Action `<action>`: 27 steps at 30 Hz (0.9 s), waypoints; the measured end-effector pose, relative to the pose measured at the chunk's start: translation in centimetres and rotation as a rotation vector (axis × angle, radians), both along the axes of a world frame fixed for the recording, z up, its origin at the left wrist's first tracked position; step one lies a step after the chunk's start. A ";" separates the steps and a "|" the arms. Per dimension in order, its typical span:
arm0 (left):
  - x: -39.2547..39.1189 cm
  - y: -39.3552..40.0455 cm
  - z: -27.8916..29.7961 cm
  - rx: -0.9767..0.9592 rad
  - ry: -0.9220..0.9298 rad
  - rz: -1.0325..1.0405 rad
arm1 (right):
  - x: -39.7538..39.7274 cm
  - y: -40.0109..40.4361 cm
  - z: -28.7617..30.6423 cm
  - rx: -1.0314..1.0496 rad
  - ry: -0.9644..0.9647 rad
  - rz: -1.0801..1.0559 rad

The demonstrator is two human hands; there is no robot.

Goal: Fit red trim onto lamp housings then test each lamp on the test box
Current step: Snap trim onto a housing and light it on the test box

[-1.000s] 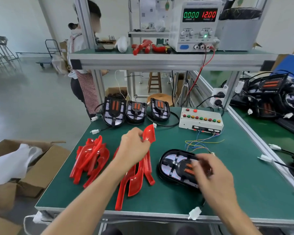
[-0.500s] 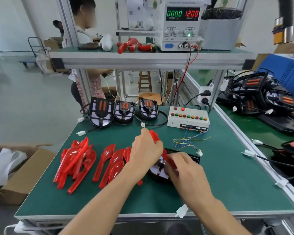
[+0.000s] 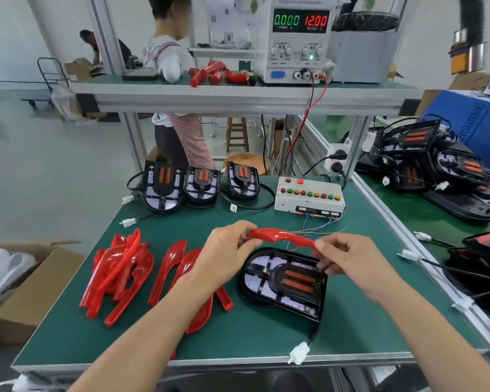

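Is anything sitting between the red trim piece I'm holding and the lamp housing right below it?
Nothing visible does. The red trim, pinched at its ends by the left hand and the right hand, hangs just above the far edge of the lamp housing. The housing's open face is bare; the thin coloured wires lie behind the trim, not under it.

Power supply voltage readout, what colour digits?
Red digits on the power supply, clearest in the head view.
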State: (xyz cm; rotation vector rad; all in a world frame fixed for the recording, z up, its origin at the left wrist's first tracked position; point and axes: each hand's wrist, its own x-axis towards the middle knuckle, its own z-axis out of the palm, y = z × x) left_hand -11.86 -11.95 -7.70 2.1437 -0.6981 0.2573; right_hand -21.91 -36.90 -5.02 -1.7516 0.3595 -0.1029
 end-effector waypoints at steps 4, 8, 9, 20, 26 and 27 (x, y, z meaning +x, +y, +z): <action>0.0 -0.1 -1.4 0.053 -0.009 -0.015 | -0.2 -0.4 -0.5 -0.537 -0.034 0.123; -0.2 0.3 -2.1 0.185 -0.029 -0.003 | -0.2 -0.2 -1.3 -0.859 -0.056 0.183; -0.3 0.3 -2.1 0.232 -0.047 0.006 | -0.1 -0.2 -1.6 -0.836 -0.070 0.180; 0.0 0.3 -3.0 0.168 0.209 -0.007 | -0.6 -0.8 -5.4 -0.587 -0.105 -0.023; 0.7 -0.8 -2.7 0.175 0.387 0.062 | -0.8 -0.8 -6.4 -0.445 -0.118 -0.045; 0.8 -1.1 -2.6 0.195 0.416 0.073 | -0.9 -0.8 -6.5 -0.436 -0.124 -0.047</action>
